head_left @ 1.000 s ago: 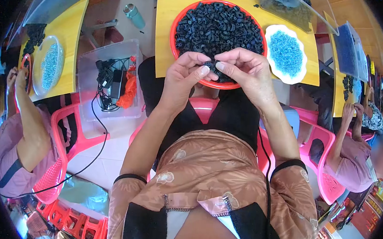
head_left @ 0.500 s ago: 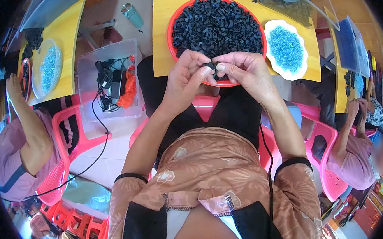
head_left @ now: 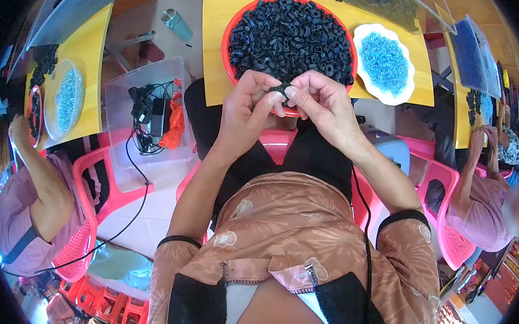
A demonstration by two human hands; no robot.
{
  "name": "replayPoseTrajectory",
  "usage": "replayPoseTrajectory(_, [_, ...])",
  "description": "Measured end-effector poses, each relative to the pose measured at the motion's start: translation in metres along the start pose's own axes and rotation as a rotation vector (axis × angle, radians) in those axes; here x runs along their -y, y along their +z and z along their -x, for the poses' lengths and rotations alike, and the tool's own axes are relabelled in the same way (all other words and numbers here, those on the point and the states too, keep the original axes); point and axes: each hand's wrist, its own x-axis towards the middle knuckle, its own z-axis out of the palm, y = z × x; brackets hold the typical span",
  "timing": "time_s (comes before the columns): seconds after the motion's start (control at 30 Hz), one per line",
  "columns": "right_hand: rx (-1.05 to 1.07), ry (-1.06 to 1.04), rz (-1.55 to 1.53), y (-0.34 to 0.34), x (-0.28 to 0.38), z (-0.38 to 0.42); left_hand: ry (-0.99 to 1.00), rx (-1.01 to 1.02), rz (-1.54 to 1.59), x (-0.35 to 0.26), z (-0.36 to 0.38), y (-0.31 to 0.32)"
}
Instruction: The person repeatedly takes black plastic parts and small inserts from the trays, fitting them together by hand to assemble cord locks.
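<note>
Both hands meet over the near rim of a red basin (head_left: 226, 41) heaped with small black parts (head_left: 288, 39). My left hand (head_left: 248, 111) pinches a small black part (head_left: 281, 90) between thumb and fingers. My right hand (head_left: 325, 106) grips the same piece from the other side, thumb tip against it. The fingers hide much of the piece, and whether a second small item is between them cannot be made out. Right of the basin lies a white scalloped plate (head_left: 362, 33) of light blue small pieces (head_left: 384, 63).
The yellow table (head_left: 213, 70) carries the basin and plate. At left stand a green bottle (head_left: 177, 25) and a clear bin (head_left: 116, 117) with cables and orange-red material. Co-workers (head_left: 43, 199) (head_left: 477, 205) sit on both sides on pink chairs (head_left: 100, 188).
The hands remain together at the black piece, with the right fingers slightly shifted and closer to the left. The view has moved slightly, so the basin and plate appear a little further left.
</note>
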Motion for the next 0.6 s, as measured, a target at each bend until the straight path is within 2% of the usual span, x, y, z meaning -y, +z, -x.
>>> replayPoseTrajectory(0.2, [0.103,0.005,0.074,-0.007,0.014,0.002,0.014,0.033,-0.095,0.005,0.000,-0.005])
replayPoseTrajectory(0.6, [0.190,0.009,0.127,-0.023,0.021,0.003,-0.023,0.132,-0.004,0.000,0.002,0.001])
